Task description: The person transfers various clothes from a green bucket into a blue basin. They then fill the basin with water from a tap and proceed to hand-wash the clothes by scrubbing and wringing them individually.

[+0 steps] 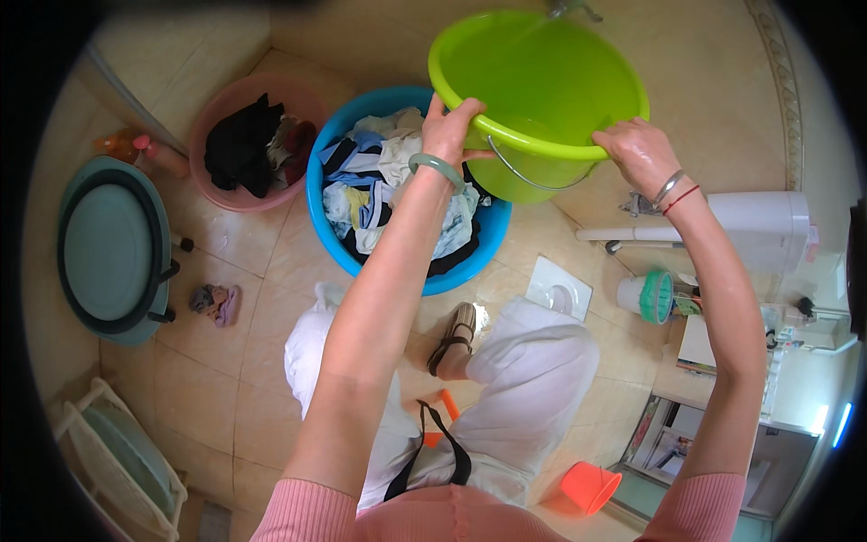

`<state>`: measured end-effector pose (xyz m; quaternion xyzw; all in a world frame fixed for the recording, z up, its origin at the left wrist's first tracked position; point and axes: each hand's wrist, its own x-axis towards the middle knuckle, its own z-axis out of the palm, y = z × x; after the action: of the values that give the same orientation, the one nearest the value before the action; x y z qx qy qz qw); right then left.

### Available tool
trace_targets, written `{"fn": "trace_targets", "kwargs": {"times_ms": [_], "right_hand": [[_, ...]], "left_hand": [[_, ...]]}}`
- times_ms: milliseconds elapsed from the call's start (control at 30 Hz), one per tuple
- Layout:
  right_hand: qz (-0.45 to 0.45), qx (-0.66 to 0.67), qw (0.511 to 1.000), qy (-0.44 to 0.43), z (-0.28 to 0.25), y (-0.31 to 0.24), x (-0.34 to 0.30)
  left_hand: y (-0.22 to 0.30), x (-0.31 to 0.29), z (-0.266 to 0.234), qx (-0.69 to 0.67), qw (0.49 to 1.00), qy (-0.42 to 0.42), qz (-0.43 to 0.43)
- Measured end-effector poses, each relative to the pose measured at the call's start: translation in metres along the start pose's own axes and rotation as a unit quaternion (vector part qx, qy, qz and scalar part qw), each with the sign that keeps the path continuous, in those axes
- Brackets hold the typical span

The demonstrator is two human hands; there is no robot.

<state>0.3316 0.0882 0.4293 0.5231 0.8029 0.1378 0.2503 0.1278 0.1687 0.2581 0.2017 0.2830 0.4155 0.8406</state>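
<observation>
Both of my hands hold a lime-green bucket [542,144] by its rim, near a metal tap [571,9] at the top edge. My left hand [446,131] grips the near left side of the rim, thumb over the edge. On the right side, my right hand [639,149] has its fingers closed over the rim. The wire handle hangs down the bucket's near side. What the bucket holds is hard to make out. Below and left of it stands a blue tub [318,203] heaped with white, blue and dark clothes [375,194], partly hidden by my left forearm.
A pink basin [212,194] with dark clothes stands left of the blue tub. Folded grey-green basins [108,244] lean at the left wall. A crumpled cloth [215,304] lies on the tiles. A floor drain [558,289], a small bin [655,296] and an orange bucket [591,488] are at right.
</observation>
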Motion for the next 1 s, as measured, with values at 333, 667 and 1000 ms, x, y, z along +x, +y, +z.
{"fn": "trace_targets", "kwargs": {"times_ms": [333,667,1000], "right_hand": [[0.002,-0.005,1.0,0.014,0.006,0.005,-0.007],[0.005,0.022,0.998,0.056,0.017,0.01,-0.028],[0.082,0.078,0.993,0.041,0.062,-0.018,-0.161]], "left_hand": [[-0.004,-0.002,0.007,0.005,1.0,0.013,0.006],[-0.015,-0.008,0.02,0.026,0.999,0.015,0.013],[-0.081,-0.05,0.074,0.135,0.988,-0.004,-0.068]]}}
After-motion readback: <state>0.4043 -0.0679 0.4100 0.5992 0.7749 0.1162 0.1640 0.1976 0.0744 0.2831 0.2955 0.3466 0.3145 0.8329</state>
